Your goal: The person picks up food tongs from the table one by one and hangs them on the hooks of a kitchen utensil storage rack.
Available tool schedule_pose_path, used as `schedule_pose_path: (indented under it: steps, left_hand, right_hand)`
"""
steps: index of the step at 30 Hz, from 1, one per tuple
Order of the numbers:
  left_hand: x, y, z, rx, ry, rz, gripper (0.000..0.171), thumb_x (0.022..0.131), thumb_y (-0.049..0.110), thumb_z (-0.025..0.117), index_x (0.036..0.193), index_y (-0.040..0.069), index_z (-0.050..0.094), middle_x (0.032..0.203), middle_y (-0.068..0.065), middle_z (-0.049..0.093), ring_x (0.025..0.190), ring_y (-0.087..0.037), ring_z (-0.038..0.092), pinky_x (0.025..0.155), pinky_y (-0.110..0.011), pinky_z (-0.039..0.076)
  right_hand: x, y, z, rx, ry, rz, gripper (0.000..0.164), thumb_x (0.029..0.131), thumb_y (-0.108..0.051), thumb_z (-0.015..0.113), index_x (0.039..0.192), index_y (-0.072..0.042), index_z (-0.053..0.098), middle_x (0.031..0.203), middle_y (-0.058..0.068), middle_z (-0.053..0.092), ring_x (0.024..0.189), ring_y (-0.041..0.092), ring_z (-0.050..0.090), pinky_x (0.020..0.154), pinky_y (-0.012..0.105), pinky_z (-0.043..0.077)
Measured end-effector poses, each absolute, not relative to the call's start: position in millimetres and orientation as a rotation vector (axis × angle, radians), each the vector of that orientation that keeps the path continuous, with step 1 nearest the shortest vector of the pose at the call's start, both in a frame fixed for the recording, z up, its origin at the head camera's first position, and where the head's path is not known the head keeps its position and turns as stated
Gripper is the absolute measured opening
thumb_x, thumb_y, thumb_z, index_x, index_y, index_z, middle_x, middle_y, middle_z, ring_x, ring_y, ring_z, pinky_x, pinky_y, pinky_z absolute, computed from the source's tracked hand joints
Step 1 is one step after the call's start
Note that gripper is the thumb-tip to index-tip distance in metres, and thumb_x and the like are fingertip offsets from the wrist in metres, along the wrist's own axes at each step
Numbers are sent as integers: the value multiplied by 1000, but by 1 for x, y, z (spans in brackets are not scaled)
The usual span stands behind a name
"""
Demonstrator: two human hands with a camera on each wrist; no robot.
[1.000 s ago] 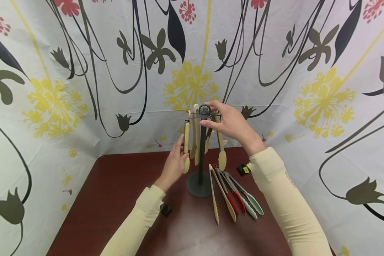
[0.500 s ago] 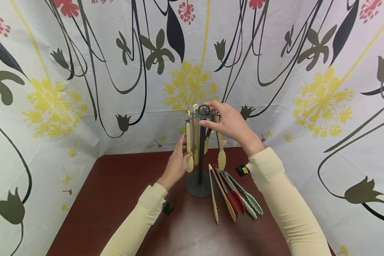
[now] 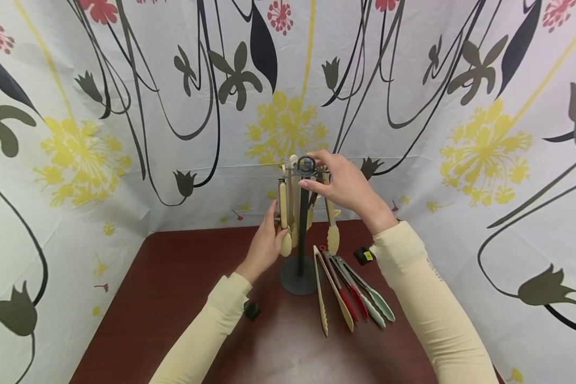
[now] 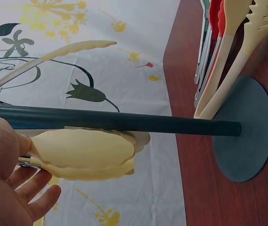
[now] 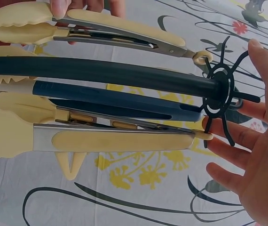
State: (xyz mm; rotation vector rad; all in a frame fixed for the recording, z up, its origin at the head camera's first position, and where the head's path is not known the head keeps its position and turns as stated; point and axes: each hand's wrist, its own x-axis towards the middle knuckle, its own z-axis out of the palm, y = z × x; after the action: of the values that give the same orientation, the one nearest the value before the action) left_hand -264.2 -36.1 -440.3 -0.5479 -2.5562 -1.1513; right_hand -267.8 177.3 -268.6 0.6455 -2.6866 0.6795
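A dark utensil stand [image 3: 302,229] with a round base and a hooked ring on top stands upright on the table. Cream-tipped tongs [image 5: 120,23] hang from a hook on its left side. My left hand [image 3: 263,242] pinches these tongs partway down, just above their scalloped heads, in the left wrist view. My right hand [image 3: 343,181] holds the hooked ring [image 5: 218,92], thumb on one side and fingers on the other. More tongs [image 5: 124,140] with cream grips hang from other hooks, along with a blue-handled utensil [image 5: 115,101].
To the right of the base lie several tongs in a fan: cream ones [image 3: 343,309], red ones [image 3: 360,303] and mint green ones [image 3: 383,305]. A small black object [image 3: 364,255] is by my right sleeve. A floral curtain [image 3: 173,160] surrounds the dark red table [image 3: 173,288].
My left hand has shifted slightly right with the hanging tongs, whose heads now sit nearer the pole. My right hand stays at the hooked ring.
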Motion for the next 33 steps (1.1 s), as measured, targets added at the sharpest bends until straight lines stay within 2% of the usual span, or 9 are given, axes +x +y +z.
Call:
schedule_pose_path:
  steps: [13,22,27,33]
  left_hand:
    - [-269,-37,-444,-560,-2539,-1136,84,99,19,59,160,21,1,134,-14,53,117,-27,61,93,-41,55]
    - [-271,-36,-436,-527,-2534,-1075,85,98,24,63,160,16,6,135,-15,55,120,-29,59,94,-46,53]
    - [-271,-37,-425,-517,-2517,-995,87,96,31,65,160,17,8,139,-15,51,125,-30,56,97,-48,52]
    - [-273,-45,-403,-577,-2388,-1052,79,95,24,62,159,17,16,139,-12,51,126,-28,53,101,-48,49]
  right_hand:
    - [-268,179,-279,677,-2639,679,74,88,-67,58,148,-26,42,138,5,56,126,27,53,102,55,44]
    - [-268,179,-280,676,-2627,647,80,86,-69,59,151,-27,36,145,3,52,128,28,50,103,55,43]
    - [-267,180,-282,701,-2611,633,86,85,-68,62,155,-31,29,155,4,43,137,32,43,109,58,38]
    - [-266,187,-288,707,-2590,644,92,83,-62,69,157,-40,18,156,9,37,141,34,38,109,60,37]
